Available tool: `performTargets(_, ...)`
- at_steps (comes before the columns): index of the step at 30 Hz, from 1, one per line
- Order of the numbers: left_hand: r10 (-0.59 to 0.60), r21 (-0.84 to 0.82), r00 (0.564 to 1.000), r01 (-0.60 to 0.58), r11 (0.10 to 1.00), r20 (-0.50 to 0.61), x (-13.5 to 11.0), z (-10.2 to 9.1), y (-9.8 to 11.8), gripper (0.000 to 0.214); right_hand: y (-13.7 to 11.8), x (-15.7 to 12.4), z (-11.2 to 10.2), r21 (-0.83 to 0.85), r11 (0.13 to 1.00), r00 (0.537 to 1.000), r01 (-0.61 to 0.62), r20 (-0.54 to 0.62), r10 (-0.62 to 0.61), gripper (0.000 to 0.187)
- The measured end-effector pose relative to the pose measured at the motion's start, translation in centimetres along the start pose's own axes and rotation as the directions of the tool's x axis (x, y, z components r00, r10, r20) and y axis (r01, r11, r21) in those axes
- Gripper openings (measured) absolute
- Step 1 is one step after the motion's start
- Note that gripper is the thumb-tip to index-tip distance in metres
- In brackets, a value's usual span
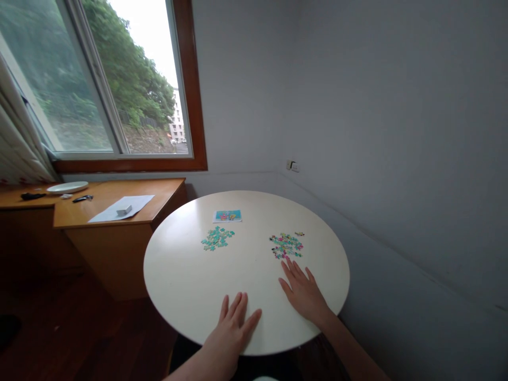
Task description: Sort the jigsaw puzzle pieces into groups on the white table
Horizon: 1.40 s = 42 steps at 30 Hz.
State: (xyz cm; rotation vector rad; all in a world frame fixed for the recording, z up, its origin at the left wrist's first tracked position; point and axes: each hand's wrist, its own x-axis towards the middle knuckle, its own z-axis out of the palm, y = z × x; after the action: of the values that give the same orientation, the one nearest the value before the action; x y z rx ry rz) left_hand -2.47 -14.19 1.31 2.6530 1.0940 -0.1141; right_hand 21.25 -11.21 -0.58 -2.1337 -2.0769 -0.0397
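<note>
Multicolour puzzle pieces [286, 245]: loose pile on the right half of the round white desk [186, 286], just beyond the right hand [304, 291]. Its fingertips [286, 263] reach the pile's near edge; touching or just short, can't tell. Right grip: open flat, palm down on the desk, fingers spread, holding nothing. Left hand [234, 328]: also flat, palm down at the near rim, grip open and empty, well apart from both piles. Teal puzzle pieces [217, 238]: second pile, left of the multicolour one, farther from either hand. Stray piece [299, 233] sits just off the multicolour pile's far right. Picture card [227, 216] lies flat beyond the teal pile. Far left: wooden side desk [159, 190] under the window [119, 79], carrying a white plate [67, 187] and a sheet of paper [138, 201] with a small block [124, 210] on it.
</note>
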Motion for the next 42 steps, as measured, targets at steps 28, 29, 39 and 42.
performTargets(28,0.132,-0.433,0.986,-0.165,0.886,-0.105,-0.7,-4.3,-1.6,0.047,0.0,0.3,0.6,-0.015,1.0,0.993,0.007,-0.119,-0.009,0.055)
performTargets(29,0.086,-0.477,0.987,-0.142,0.867,-0.136,0.1,-4.4,-2.1,0.04,-0.3,0.7,0.6,-0.003,1.0,0.993,0.018,-0.119,-0.018,0.052)
performTargets(39,-0.164,-0.405,0.826,-0.084,0.91,-0.54,9.0,-2.9,-4.3,0.026,-3.7,2.5,-0.1,0.233,0.902,0.931,0.364,-0.071,-0.358,0.041)
performTargets(42,-0.16,-0.371,0.778,-0.1,0.923,-0.608,10.0,-2.1,-4.5,0.022,-3.8,3.0,-0.1,0.286,0.852,0.898,0.439,-0.112,-0.425,0.043)
